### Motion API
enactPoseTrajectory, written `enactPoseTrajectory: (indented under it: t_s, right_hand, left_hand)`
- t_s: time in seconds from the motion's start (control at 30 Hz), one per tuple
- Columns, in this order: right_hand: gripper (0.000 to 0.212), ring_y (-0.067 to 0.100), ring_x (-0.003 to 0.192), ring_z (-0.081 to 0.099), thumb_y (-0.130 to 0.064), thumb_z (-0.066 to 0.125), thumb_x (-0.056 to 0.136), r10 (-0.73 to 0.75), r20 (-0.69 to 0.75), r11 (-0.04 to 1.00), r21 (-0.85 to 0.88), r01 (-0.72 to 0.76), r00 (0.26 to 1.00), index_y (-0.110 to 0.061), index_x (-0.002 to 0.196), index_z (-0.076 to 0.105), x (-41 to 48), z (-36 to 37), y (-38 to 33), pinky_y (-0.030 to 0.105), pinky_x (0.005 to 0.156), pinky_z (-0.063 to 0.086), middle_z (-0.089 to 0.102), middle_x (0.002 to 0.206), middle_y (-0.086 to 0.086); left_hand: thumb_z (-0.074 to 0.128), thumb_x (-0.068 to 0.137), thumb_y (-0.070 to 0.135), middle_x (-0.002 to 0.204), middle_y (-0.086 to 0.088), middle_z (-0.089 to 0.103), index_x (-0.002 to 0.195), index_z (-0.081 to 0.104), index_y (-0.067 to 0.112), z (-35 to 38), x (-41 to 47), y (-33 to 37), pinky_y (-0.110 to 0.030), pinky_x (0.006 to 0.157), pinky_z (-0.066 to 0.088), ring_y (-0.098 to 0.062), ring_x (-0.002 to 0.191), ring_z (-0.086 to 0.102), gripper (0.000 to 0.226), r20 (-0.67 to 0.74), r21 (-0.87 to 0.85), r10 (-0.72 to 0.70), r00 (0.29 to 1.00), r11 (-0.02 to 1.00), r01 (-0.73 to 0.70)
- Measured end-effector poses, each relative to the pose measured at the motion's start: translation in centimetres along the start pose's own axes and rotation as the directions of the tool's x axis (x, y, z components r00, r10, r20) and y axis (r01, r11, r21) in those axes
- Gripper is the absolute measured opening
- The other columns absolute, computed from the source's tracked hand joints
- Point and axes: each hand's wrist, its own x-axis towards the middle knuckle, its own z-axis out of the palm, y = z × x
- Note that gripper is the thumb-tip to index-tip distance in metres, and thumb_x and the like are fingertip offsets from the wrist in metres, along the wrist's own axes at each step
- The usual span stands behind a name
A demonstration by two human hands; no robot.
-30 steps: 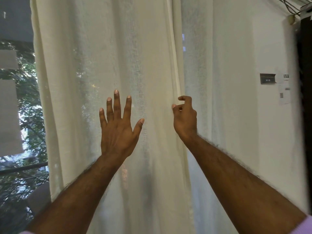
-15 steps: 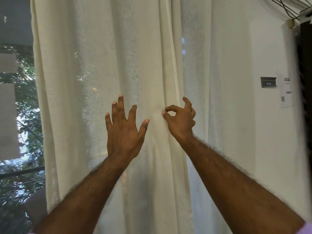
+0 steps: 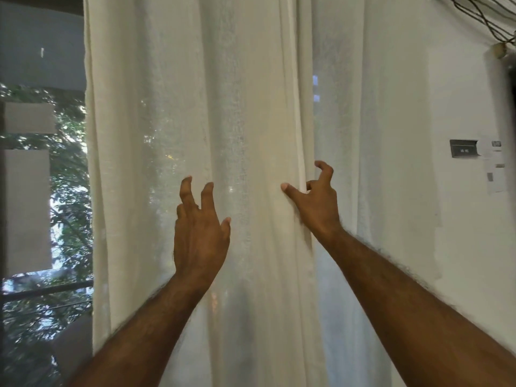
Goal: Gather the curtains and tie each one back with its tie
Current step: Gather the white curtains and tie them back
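Observation:
A cream sheer curtain (image 3: pixel 167 107) hangs in front of me, and its right hem meets a whiter curtain (image 3: pixel 377 135). My left hand (image 3: pixel 199 233) is raised against the cream curtain's middle with its fingers half bent, fingertips on the fabric, holding nothing that I can see. My right hand (image 3: pixel 315 202) is at the cream curtain's right edge. Its thumb lies across the front of the fabric, and the index finger hooks behind the hem. The other fingers are curled in front of the whiter curtain. No tie is in view.
Left of the curtain is bare window glass (image 3: pixel 42 191) with trees and a dark railing (image 3: pixel 44 291) outside. On the right, a white wall (image 3: pixel 460 247) carries a small grey plate (image 3: pixel 463 148) and paper notices. Cables (image 3: pixel 474 15) run along the top right.
My left hand went from flat and spread to half bent fingers. My right thumb slid left onto the front of the curtain edge, taking the hem, and folds bunched between my hands.

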Motion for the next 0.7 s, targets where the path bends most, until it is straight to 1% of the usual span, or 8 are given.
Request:
enactPoseTrajectory:
  t_s: [0.07,0.13,0.17,0.27,0.37,0.47,0.6,0.7]
  right_hand:
    - [0.052,0.009,0.09,0.063,-0.03,0.066,0.095,-0.03,0.008,0.998,-0.05,0.03,1.0,-0.018,0.141,0.043,0.5,0.3,-0.1,0.009,0.07,0.045,0.063,0.105,-0.004]
    - [0.033,0.018,0.105,0.064,-0.025,0.054,0.101,-0.082,0.022,0.989,-0.122,0.084,0.996,-0.011,0.131,0.056,0.7,1.2,-0.3,0.018,0.084,0.044,0.067,0.118,0.004]
    - [0.029,0.019,0.103,0.062,-0.023,0.049,0.103,-0.092,0.041,0.986,-0.137,0.097,0.995,-0.008,0.126,0.059,0.6,2.1,-0.6,0.02,0.084,0.042,0.068,0.116,0.005]
    - [0.025,0.022,0.089,0.058,-0.02,0.044,0.105,-0.129,0.142,0.972,-0.179,0.153,0.981,-0.002,0.114,0.061,-0.6,6.2,-1.9,0.023,0.074,0.037,0.064,0.097,0.009]
    - [0.023,0.034,0.092,0.062,-0.017,0.044,0.104,-0.231,0.262,0.954,-0.128,0.271,0.937,-0.002,0.111,0.06,-2.8,12.6,-5.6,0.034,0.077,0.045,0.067,0.098,0.021]
    - [0.024,0.043,0.104,0.061,-0.016,0.045,0.104,-0.287,0.296,0.954,0.002,0.3,0.911,-0.001,0.116,0.059,-5.8,19.0,-12.0,0.039,0.079,0.045,0.067,0.11,0.028]
    - [0.02,0.047,0.098,0.062,-0.014,0.046,0.103,-0.386,0.347,0.922,0.128,0.365,0.854,0.002,0.107,0.059,-9.1,22.5,-17.5,0.04,0.076,0.045,0.067,0.105,0.031]
    - [0.022,0.042,0.097,0.064,-0.015,0.046,0.103,-0.349,0.304,0.936,0.079,0.342,0.886,-0.002,0.114,0.06,-9.0,21.3,-15.5,0.041,0.081,0.051,0.069,0.107,0.026]
  left_hand:
    - [0.065,0.089,0.008,0.155,0.0,0.011,0.146,0.028,0.028,-0.3,0.3,-0.7,-0.038,0.063,0.058,-0.026,0.089,0.062,0.071,0.029,-0.071,-0.034,0.999,0.997,0.036]
    - [0.059,0.086,-0.008,0.148,0.002,0.026,0.143,0.034,0.028,-0.5,0.6,-1.5,-0.031,0.045,0.049,-0.018,0.063,0.057,0.072,0.046,-0.118,-0.034,0.998,0.992,0.04]
    - [0.056,0.084,-0.012,0.145,0.002,0.032,0.141,0.039,0.027,-0.6,0.6,-2.0,-0.026,0.043,0.042,-0.016,0.06,0.054,0.071,0.048,-0.129,-0.027,0.998,0.991,0.033]
    - [0.05,0.081,-0.015,0.141,0.001,0.044,0.134,0.05,0.02,-1.8,0.3,-3.3,-0.026,0.061,0.047,-0.022,0.083,0.062,0.063,0.009,-0.185,-0.016,1.0,0.983,0.018]
    - [0.05,0.077,-0.014,0.131,-0.003,0.056,0.129,0.054,0.016,-3.7,0.7,-5.8,-0.035,0.086,0.049,-0.028,0.107,0.06,0.06,-0.079,-0.266,-0.025,0.997,0.964,0.003]
    - [0.056,0.082,-0.007,0.112,-0.009,0.065,0.119,0.058,0.013,-6.6,1.4,-10.0,-0.034,0.077,0.045,-0.029,0.098,0.061,0.042,-0.142,-0.283,-0.01,0.99,0.959,-0.031]
    - [0.062,0.09,-0.002,0.101,-0.017,0.068,0.113,0.062,0.003,-10.0,1.8,-13.4,-0.027,0.073,0.038,-0.021,0.087,0.059,0.023,-0.211,-0.349,-0.018,0.977,0.935,-0.058]
    - [0.061,0.092,0.003,0.094,-0.003,0.066,0.111,0.062,0.013,-10.4,2.1,-14.2,-0.029,0.064,0.042,-0.018,0.071,0.059,0.022,-0.199,-0.416,-0.101,0.975,0.909,0.009]
